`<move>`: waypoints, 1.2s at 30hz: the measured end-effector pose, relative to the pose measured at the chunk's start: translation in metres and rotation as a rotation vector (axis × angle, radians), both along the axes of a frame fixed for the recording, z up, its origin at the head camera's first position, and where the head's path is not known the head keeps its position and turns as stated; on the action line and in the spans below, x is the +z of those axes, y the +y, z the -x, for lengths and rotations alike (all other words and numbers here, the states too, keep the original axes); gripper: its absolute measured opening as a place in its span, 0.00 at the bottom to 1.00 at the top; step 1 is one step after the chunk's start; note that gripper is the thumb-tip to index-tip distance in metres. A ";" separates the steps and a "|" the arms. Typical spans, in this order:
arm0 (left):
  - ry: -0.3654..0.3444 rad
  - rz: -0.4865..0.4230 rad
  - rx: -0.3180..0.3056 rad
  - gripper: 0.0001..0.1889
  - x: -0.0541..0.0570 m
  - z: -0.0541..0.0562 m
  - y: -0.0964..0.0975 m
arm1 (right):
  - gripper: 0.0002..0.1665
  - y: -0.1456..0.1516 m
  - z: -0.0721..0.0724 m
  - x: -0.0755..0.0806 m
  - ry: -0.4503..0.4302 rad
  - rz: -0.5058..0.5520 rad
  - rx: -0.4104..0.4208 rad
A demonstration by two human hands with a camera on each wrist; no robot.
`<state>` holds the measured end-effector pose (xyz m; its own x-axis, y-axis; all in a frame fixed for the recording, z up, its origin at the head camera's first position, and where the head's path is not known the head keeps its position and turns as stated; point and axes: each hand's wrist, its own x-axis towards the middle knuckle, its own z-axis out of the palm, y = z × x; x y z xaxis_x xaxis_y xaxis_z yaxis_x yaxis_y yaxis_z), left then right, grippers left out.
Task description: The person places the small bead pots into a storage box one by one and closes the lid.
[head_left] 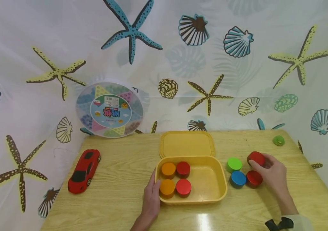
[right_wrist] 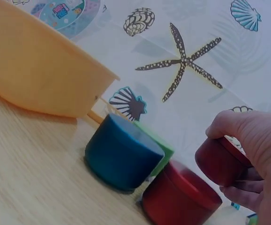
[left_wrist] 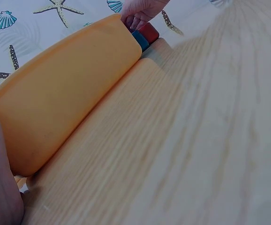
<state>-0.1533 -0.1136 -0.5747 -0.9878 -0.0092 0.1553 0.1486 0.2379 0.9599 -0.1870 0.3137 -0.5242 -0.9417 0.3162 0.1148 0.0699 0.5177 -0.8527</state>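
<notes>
My right hand (head_left: 274, 171) pinches a red cylinder (head_left: 256, 159) between thumb and fingers, and the right wrist view shows it raised off the table. Just below it stands another red cylinder (right_wrist: 180, 197), beside a blue cylinder (head_left: 238, 179) and a bright green one (head_left: 234, 165). At the left end of a yellow plastic box (head_left: 222, 192), my left hand (head_left: 151, 197) grips the wall, thumb at the rim. Inside the box's left half sit two orange cylinders (head_left: 167, 188) and two red cylinders (head_left: 183, 188); its right half shows bare floor.
Behind the box lies a flat yellow lid (head_left: 187, 144). A red toy car (head_left: 84, 171) stands at the left of the wooden table (head_left: 117, 179). A round game board (head_left: 110, 110) leans against the patterned backdrop. At the far right corner is a small green object (head_left: 278, 140).
</notes>
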 end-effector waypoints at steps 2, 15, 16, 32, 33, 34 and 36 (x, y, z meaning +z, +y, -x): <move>0.000 0.002 0.005 0.28 0.000 -0.001 -0.001 | 0.41 -0.005 -0.001 0.005 0.022 -0.003 0.012; -0.003 -0.002 0.009 0.28 -0.004 -0.006 -0.004 | 0.29 -0.082 -0.016 0.037 0.195 0.022 0.298; -0.002 -0.001 0.008 0.28 -0.004 -0.006 -0.004 | 0.28 -0.090 -0.017 0.039 0.190 0.013 0.331; 0.056 0.005 -0.029 0.28 -0.003 -0.003 -0.001 | 0.27 -0.163 0.004 0.027 -0.110 -0.266 0.540; 0.057 0.001 -0.032 0.28 -0.003 -0.003 -0.001 | 0.27 -0.165 0.006 0.025 -0.115 -0.280 0.542; 0.055 -0.001 -0.032 0.28 -0.002 -0.003 -0.002 | 0.26 -0.167 0.007 0.023 -0.118 -0.296 0.547; 0.050 -0.002 -0.031 0.28 -0.001 -0.003 -0.003 | 0.26 -0.171 0.011 0.020 -0.128 -0.319 0.565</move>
